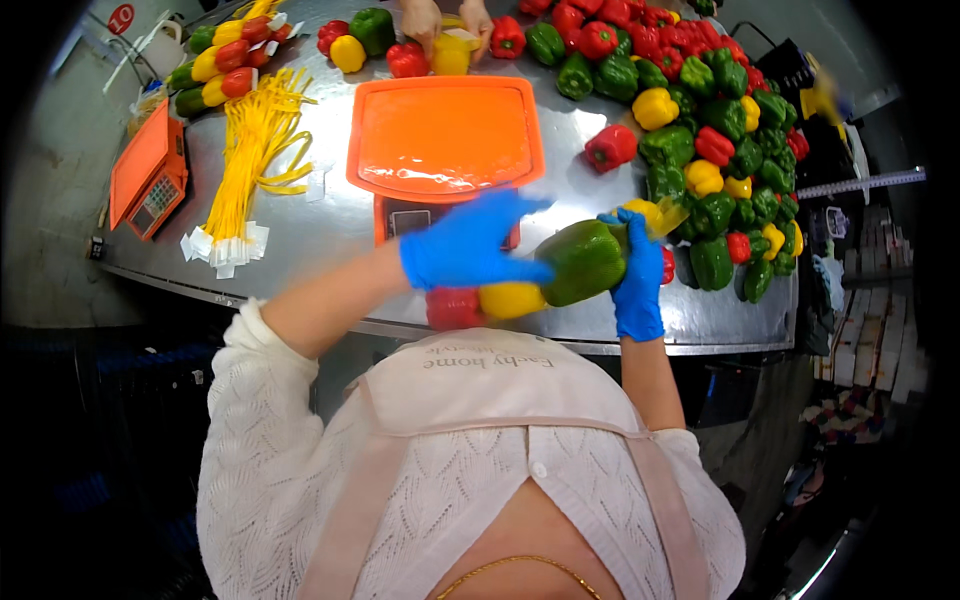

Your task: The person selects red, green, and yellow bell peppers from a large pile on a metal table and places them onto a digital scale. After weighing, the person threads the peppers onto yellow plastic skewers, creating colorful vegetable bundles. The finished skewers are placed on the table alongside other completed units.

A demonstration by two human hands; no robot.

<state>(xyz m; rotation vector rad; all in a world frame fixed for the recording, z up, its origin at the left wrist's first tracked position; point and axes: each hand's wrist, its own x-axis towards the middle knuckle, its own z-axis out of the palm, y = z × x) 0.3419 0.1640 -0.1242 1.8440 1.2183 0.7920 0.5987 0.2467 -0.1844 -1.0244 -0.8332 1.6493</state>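
- My left hand (470, 245), in a smooth blue glove, lies flat with fingers stretched over a row of three bell peppers held at the near edge of the steel table (330, 225).
- The row runs red pepper (453, 307), yellow pepper (512, 299), green pepper (583, 262), each glossy and blocky, touching the next.
- My right hand (640, 280), gloved in the same blue, is clamped around the far end of the green pepper, with a strip of yellow band (660, 213) at its fingertips.
- Just behind my hands stands a weighing scale with a shiny orange plastic tray (445, 135), rounded at the corners.
- To my left lies a sheaf of thin yellow ties (250, 150) with white paper tabs, beside a second, smaller orange scale (150, 175).
- To my right sprawls a heap of loose peppers (710, 130), red, green and yellow, waxy-skinned.
- At the far edge another person's bare hands (447, 22) rest on a yellow pepper, near bundled pepper trios (225, 60).
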